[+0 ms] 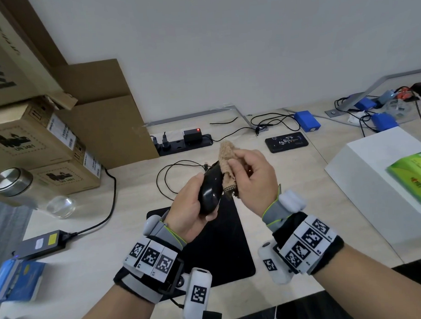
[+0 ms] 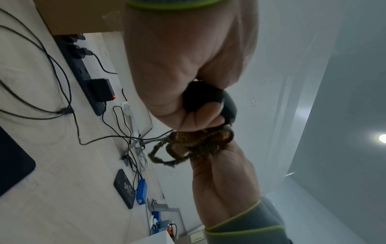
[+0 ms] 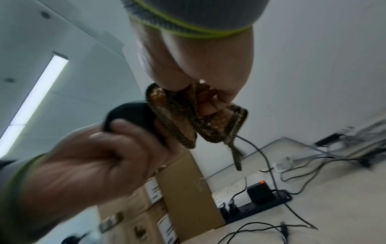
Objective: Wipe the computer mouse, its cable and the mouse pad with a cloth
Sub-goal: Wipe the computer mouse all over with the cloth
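Note:
My left hand (image 1: 194,203) grips a glossy black computer mouse (image 1: 209,190) and holds it up above the black mouse pad (image 1: 229,244). My right hand (image 1: 250,174) holds a tan cloth (image 1: 226,156) and presses it against the mouse's right side. The mouse's thin black cable (image 1: 167,177) loops on the desk behind the hands. In the left wrist view the mouse (image 2: 200,97) sits in my curled fingers with the cloth (image 2: 200,143) bunched below it. In the right wrist view the cloth (image 3: 188,118) hangs from my fingers beside the mouse (image 3: 129,113).
Cardboard boxes (image 1: 37,139) stand at the left, with a steel-lidded glass jar (image 1: 12,180) and a power brick (image 1: 40,244) near them. A power strip (image 1: 185,142), a phone (image 1: 286,142) and blue battery packs (image 1: 307,121) lie behind. A white box (image 1: 382,174) sits right.

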`<state>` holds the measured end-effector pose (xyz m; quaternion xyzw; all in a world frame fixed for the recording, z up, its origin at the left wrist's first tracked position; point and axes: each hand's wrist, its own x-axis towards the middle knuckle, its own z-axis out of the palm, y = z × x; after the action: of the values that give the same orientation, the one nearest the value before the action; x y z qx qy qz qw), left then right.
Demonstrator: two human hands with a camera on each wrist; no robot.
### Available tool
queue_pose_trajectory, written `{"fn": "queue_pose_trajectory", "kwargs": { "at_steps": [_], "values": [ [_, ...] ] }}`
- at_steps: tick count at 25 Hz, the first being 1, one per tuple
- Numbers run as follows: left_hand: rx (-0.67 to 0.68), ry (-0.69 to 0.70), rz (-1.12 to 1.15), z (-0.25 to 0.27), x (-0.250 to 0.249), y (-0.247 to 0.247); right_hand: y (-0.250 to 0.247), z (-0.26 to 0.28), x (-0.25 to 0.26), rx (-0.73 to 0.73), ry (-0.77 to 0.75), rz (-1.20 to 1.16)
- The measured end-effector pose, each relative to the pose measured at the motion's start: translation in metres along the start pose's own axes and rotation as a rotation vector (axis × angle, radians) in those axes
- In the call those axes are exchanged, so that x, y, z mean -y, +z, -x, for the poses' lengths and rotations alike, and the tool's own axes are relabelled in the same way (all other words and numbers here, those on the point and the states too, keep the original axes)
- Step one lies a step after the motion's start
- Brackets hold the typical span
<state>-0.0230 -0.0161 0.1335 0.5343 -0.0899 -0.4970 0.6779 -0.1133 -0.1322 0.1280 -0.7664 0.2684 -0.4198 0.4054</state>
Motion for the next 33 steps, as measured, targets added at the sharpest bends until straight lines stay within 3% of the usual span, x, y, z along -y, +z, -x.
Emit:
{"fn": "queue_pose_trajectory", "kwargs": {
  "at_steps": [4,7,8,10,13,16,21,24,27,33],
  "values": [
    [-0.056,0.09,0.051,-0.006,0.002,0.0,0.009,0.036,0.011,0.185,-0.159,0.01],
    [-0.001,0.061,0.005,-0.004,0.003,-0.003,0.002,0.023,0.004,0.164,-0.206,-0.019],
    [0.01,0.035,-0.007,-0.002,0.004,-0.003,0.0,0.013,0.003,0.121,-0.165,-0.011],
    [-0.003,0.02,-0.023,0.003,0.006,-0.005,-0.001,-0.004,-0.003,0.034,0.065,-0.055],
    [-0.001,0.067,-0.061,0.008,0.007,-0.006,-0.007,-0.015,-0.008,-0.067,0.404,-0.363],
    [-0.031,0.221,-0.147,0.01,0.009,-0.008,-0.016,-0.021,-0.008,-0.115,0.487,-0.572],
    [-0.025,0.414,-0.392,0.012,0.016,-0.008,-0.013,-0.01,0.007,-0.031,0.432,-0.456],
    [-0.079,0.57,-0.608,0.005,0.019,-0.008,-0.011,0.005,0.014,0.023,0.171,-0.053],
    [-0.139,0.627,-0.713,-0.002,0.016,-0.012,-0.006,0.019,0.015,0.141,-0.026,0.089],
    [-0.032,0.651,-0.903,-0.002,0.019,-0.022,-0.008,0.001,0.003,0.092,0.073,0.112]
  ]
}}
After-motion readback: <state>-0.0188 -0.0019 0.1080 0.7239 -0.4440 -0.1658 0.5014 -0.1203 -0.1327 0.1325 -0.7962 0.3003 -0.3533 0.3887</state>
